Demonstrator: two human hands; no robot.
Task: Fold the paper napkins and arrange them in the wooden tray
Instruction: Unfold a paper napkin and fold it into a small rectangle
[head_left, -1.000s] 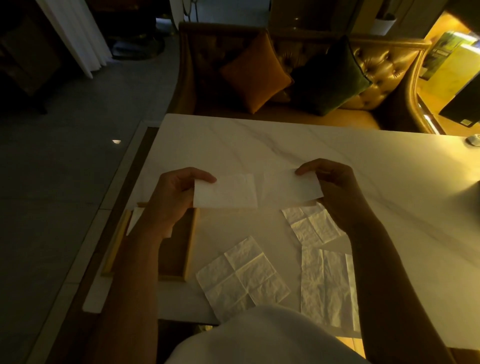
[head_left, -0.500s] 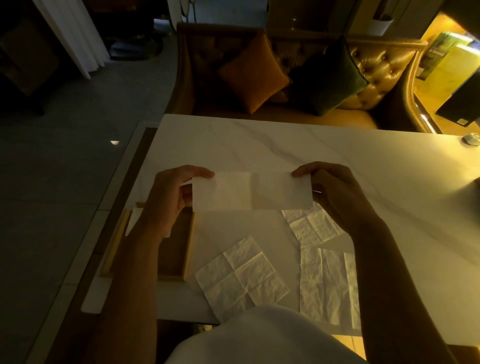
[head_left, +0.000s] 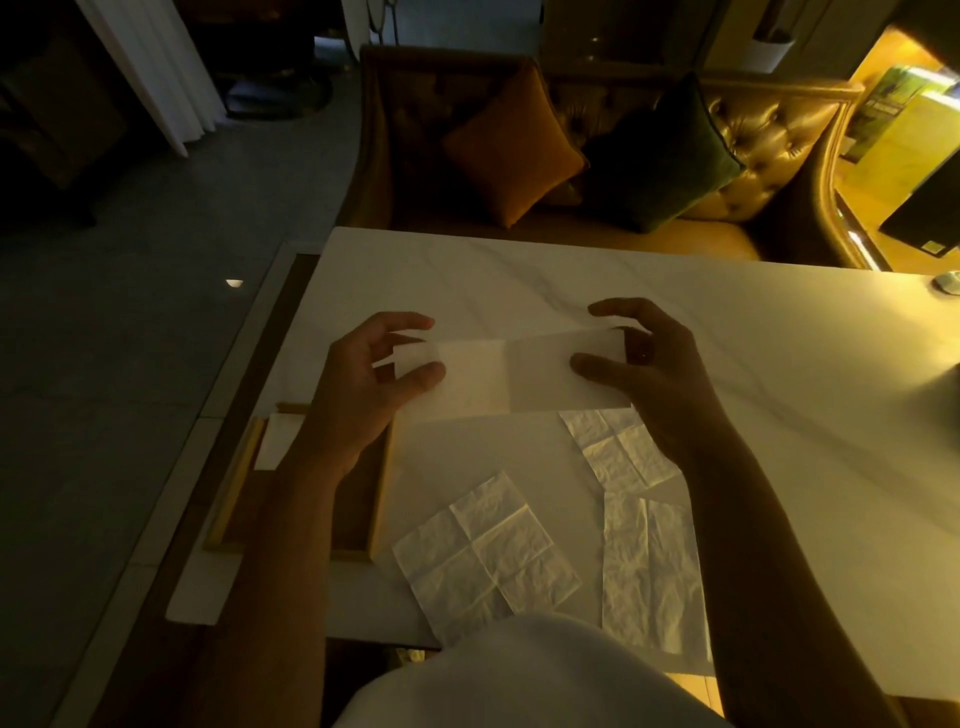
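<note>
The left hand (head_left: 363, 384) pinches one end of a folded napkin (head_left: 509, 376), thumb in front, and the right hand (head_left: 654, 374) pinches the other end, holding it above the table (head_left: 519, 270). A wooden tray (head_left: 382, 493) lies under the left wrist. Unfolded napkins (head_left: 485, 551) lie flat beneath the right forearm.

Dim room, lit by warm yellow light from the right. A white marble desk (head_left: 727, 332) with faint grey veins fills the foreground. Behind it stands a tufted golden leather sofa (head_left: 774, 130) carrying an orange cushion (head_left: 511, 150) and a dark green cushion (head_left: 665, 156) side by side. To the left, grey floor (head_left: 130, 322) stretches back to a white curtain (head_left: 161, 67).
</note>
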